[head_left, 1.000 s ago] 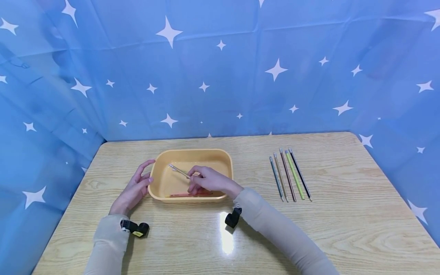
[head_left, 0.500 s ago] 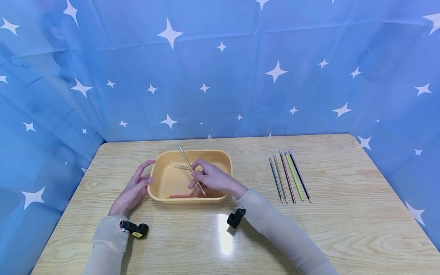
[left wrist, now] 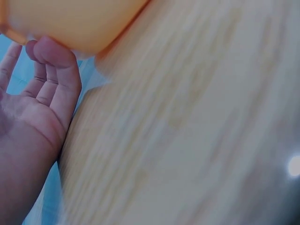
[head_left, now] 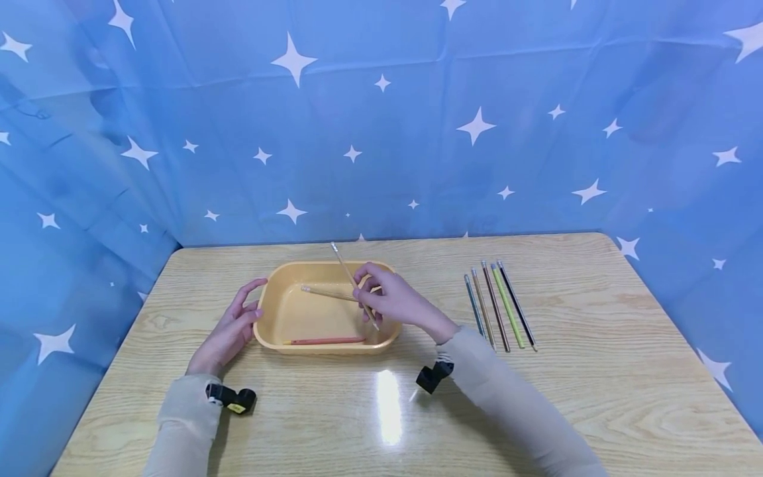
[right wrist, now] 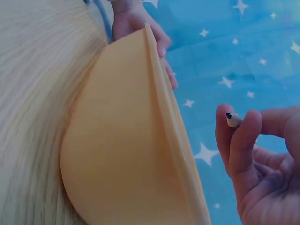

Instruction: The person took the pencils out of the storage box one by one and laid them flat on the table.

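In the head view, a yellow plastic tray point(head_left: 275, 334) stands on the table's left half. My left hand point(head_left: 229, 331) holds its left end, thumb and fingertips at the rim; the left wrist view shows the thumb point(left wrist: 54, 51) against the wall. Above the tray's right part, my right hand point(head_left: 390, 297) pinches a light wooden pencil point(head_left: 344, 264), eraser end up and away, point tilted down. Its dark tip point(right wrist: 229, 116) peeks out between the fingertips in the right wrist view. Inside the tray lie a tan pencil point(head_left: 324, 293), partly hidden by the hand, and a red pencil point(head_left: 328, 341).
Right of the tray, several pencils lie side by side: a blue one point(head_left: 474, 305), a tan one, a dark red one, a green one point(head_left: 508, 308) and a black one point(head_left: 517, 305). A blue star-printed cloth point(head_left: 381, 132) hangs behind the table point(head_left: 596, 371).
My right hand has lifted the light wooden pencil up from the tray's middle and moved right with it, turning it steeper. The red pencil now shows fully. The left hand stays put.
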A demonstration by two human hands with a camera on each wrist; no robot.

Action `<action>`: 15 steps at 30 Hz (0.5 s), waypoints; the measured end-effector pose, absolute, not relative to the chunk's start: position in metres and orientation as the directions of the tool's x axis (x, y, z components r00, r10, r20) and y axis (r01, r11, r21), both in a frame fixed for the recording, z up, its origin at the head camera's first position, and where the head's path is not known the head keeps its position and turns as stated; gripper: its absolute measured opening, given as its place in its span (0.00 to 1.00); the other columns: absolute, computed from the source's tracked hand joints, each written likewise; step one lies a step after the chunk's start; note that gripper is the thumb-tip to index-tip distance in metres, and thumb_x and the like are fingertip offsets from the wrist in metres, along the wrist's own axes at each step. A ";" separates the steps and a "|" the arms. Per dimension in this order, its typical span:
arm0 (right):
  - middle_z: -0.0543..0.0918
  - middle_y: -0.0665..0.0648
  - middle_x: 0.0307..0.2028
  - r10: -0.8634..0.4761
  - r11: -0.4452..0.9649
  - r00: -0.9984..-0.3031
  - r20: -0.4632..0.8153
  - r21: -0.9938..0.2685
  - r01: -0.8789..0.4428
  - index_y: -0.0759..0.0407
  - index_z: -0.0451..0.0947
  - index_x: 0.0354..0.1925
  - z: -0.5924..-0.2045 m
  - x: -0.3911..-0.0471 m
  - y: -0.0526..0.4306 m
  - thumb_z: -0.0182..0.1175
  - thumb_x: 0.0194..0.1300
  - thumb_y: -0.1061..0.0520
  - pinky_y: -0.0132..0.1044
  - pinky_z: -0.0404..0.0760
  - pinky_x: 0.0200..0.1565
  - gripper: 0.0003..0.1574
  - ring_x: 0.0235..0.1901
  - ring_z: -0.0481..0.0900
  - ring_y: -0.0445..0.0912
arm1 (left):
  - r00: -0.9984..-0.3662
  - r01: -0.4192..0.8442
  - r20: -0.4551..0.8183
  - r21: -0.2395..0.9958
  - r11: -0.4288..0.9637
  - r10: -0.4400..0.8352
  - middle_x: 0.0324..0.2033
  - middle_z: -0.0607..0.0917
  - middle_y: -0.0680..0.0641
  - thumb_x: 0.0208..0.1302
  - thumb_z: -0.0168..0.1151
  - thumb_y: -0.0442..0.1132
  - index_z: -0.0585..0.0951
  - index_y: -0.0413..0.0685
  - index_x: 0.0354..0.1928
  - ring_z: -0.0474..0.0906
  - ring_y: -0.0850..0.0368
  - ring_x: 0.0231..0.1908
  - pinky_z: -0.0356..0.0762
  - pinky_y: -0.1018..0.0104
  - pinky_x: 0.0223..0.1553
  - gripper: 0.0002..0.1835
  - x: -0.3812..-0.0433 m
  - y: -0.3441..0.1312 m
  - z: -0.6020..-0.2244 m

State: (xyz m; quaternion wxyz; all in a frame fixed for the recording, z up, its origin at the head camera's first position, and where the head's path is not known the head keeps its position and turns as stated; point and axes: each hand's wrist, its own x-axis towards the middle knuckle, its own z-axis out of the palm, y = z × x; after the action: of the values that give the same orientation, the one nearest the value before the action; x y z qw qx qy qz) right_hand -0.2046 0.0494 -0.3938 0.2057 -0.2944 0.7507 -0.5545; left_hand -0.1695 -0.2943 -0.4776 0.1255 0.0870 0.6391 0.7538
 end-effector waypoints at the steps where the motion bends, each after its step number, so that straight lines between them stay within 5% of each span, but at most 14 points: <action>1: 0.76 0.70 0.32 -0.659 0.214 -0.752 0.019 -0.953 -0.212 0.66 0.66 0.51 -0.393 -0.204 0.053 0.50 0.73 0.60 0.58 0.78 0.23 0.13 0.17 0.76 0.50 | -0.953 -0.076 -0.028 0.986 -0.148 0.302 0.56 0.73 0.42 0.73 0.45 0.30 0.55 0.56 0.73 0.77 0.54 0.52 0.80 0.63 0.45 0.30 -0.169 -0.295 -0.478; 15: 0.75 0.71 0.33 -0.526 0.274 -0.851 -0.011 -0.949 -0.157 0.68 0.66 0.53 -0.400 -0.203 0.100 0.51 0.73 0.61 0.41 0.76 0.18 0.15 0.17 0.75 0.52 | -0.946 -0.069 -0.016 0.986 -0.154 0.324 0.58 0.72 0.41 0.73 0.44 0.29 0.53 0.55 0.74 0.76 0.54 0.53 0.80 0.63 0.47 0.31 -0.169 -0.295 -0.478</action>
State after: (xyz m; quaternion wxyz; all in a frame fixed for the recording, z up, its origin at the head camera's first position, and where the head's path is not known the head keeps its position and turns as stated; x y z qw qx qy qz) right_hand -0.2035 0.1003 -0.4000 0.1642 -0.2184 0.7810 -0.5616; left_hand -0.1694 -0.2954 -0.4784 0.1304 0.0998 0.6371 0.7531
